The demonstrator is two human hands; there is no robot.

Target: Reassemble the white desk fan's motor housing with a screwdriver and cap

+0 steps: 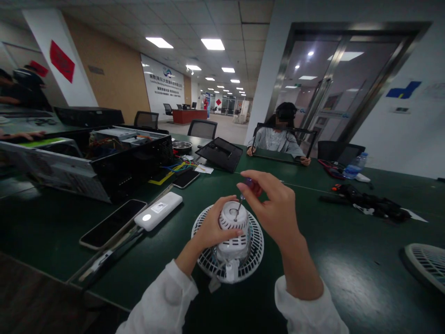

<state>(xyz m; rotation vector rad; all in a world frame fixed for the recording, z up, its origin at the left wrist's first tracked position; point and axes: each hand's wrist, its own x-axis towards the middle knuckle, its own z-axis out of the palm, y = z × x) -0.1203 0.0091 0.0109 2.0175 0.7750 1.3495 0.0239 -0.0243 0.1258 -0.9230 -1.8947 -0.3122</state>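
A white fan motor housing (232,241) stands upright on a round white fan grille (256,250) on the green table. My left hand (214,226) is wrapped round the side of the housing, thumb across its front and fingers behind the top. In my right hand (273,199) is a screwdriver (240,204), its purple handle pinched between thumb and fingers. The thin shaft slants down, and its tip meets the top of the housing near a small hole. Whether a screw sits there is too small to tell.
Left are an opened computer case (135,162), a phone (113,223) and a white power bank (159,211) with a cable. Another grille (429,264) lies at the right edge. Across the table a person (281,134) holds a black frame (278,160); a water bottle (355,166) lies farther right.
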